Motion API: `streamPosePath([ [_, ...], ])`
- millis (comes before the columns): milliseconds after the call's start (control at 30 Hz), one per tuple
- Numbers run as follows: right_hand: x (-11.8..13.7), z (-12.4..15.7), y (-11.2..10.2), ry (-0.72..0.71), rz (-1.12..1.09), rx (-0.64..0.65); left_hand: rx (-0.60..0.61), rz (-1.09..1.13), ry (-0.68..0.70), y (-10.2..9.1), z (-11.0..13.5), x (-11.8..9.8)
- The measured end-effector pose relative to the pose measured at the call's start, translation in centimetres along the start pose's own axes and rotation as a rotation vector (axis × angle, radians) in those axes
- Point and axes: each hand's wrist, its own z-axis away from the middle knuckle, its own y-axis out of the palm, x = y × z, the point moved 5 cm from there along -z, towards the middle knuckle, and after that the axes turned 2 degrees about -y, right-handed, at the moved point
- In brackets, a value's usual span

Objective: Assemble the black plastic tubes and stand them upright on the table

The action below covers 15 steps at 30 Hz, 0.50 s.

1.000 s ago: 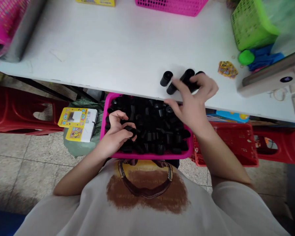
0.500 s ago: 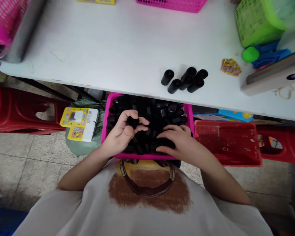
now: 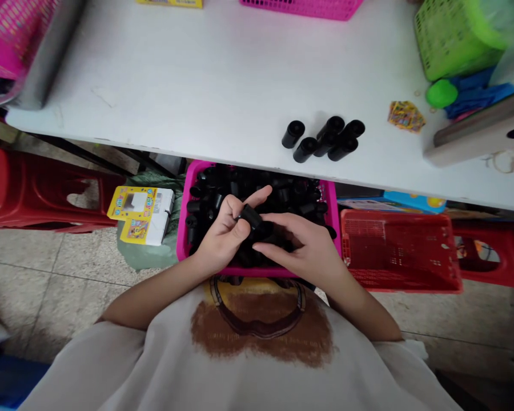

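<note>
Left hand (image 3: 223,237) pinches a black cylinder (image 3: 252,217) over the pink basket (image 3: 181,228); right hand (image 3: 310,242) curls narrowly beside it, its grip impossible to tell! Six black tubes (image 3: 326,142) stand near the white surface's (image 3: 175,85) front edge, many dark pieces (image 3: 285,196) fill the basket, and the surface stretches wide leftward.

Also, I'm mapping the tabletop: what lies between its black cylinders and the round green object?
The head view shows a pile of yellow printed cards between the cylinders and the green object.
</note>
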Motion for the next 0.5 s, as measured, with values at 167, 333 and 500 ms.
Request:
streamPosePath([
  [167,0.4,-0.4,-0.2,-0.029,0.032,0.007,0.048,-0.050,0.041,0.2,-0.1,-0.5],
  [333,-0.5,-0.5,0.2,0.077,-0.095,0.017,0.214,-0.296,0.146,0.7,0.2,-1.6],
  [500,-1.6,-0.7,-0.6,0.090,-0.155,-0.053,0.346,-0.931,0.096,0.1,0.2,-2.3],
])
